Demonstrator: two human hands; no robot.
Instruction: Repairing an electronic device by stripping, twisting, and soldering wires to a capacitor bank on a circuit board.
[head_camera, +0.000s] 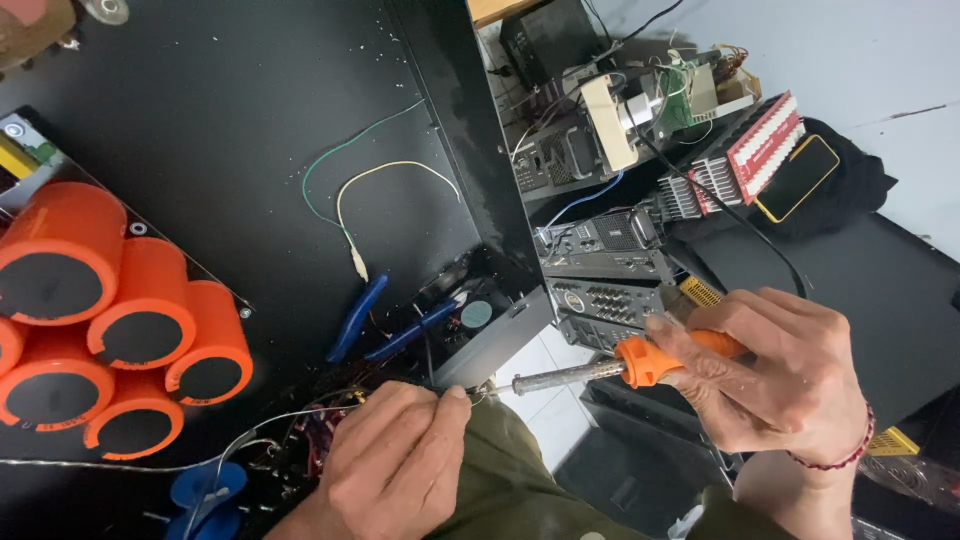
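The right hand (775, 375) gripped a soldering iron (610, 368) by its orange handle, fingers (700, 335) wrapped tight around it, the metal tip pointing left toward the near edge of the black bench (230, 110). The left hand (390, 455) sat at that near edge, its fingers pinched narrow on a thin wire (300, 412) whose end met the iron's tip just beyond the thumb. Just behind the left hand lay blue-handled pliers (385, 325) beside a small black box with a fan (478, 325). A green wire (340, 150) and a white wire (385, 172) looped across the middle of the bench. Orange capacitors (100, 320) stood clustered at the left edge. Past the bench's right edge stacked electronics (610, 250) sat below, well apart from the hands.
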